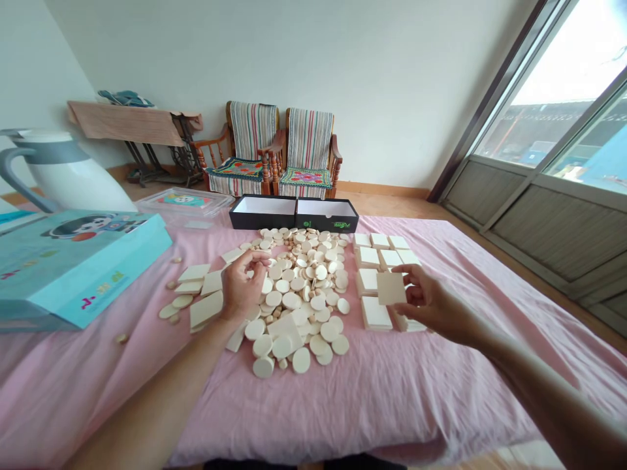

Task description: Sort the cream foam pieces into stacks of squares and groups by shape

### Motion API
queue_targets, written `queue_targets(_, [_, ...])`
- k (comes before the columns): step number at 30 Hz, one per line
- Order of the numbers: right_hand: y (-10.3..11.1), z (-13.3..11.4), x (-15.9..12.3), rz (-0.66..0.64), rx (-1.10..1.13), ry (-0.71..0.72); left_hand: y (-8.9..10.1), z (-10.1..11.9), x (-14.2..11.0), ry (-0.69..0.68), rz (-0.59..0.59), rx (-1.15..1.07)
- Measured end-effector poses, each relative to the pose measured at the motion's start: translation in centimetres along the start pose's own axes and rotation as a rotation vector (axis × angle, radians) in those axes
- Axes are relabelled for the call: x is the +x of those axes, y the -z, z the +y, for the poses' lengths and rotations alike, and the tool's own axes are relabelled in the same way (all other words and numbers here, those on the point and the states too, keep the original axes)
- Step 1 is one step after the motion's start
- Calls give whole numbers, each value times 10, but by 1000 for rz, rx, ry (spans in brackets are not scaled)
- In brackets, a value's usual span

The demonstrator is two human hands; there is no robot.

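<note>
The right hand [421, 297] pinches a thin, pale, square wooden-looking tile [389, 288] over stacks of matching square tiles [376, 314]. The left hand [242, 284] curls above a heap of smooth, pale round discs [292, 300]; whether it grips anything, I cannot tell. Creased pink cloth [294, 418] lies beneath. Lettering on the turquoise box [59, 287] and black open box [326, 225] is too small to read.

In front of me rises a plain pale wall [386, 91], an orange-brown baseboard [386, 189] along its foot. Two wooden armchairs [337, 151] with striped covers [253, 130] and colourful seat pads [306, 177] stand side by side before it. To my left, a peach cloth [125, 124] drapes a dark-legged table [186, 153]. On my right, daylight fills windows [533, 130] above grey panels [543, 228]; the floor [416, 207] is tan.
</note>
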State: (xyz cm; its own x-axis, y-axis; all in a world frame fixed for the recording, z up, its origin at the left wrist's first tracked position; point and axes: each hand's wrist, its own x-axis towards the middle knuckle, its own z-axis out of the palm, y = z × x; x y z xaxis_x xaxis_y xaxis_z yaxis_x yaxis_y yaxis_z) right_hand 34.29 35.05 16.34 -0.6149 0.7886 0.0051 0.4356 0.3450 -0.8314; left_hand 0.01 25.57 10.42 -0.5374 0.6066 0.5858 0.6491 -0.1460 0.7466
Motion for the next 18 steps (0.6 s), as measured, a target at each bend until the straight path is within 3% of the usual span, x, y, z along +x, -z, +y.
queue_targets(6, [-12,10,-4,28,-310,140,0,3,0,-11,-9,-2])
queue_targets(15, [-22,19,-3,76,-595,381,1,3,-2,-2,-11,22])
queue_targets(18, [-20,22,-3,83,-659,368,1,3,-2,-5,-16,28])
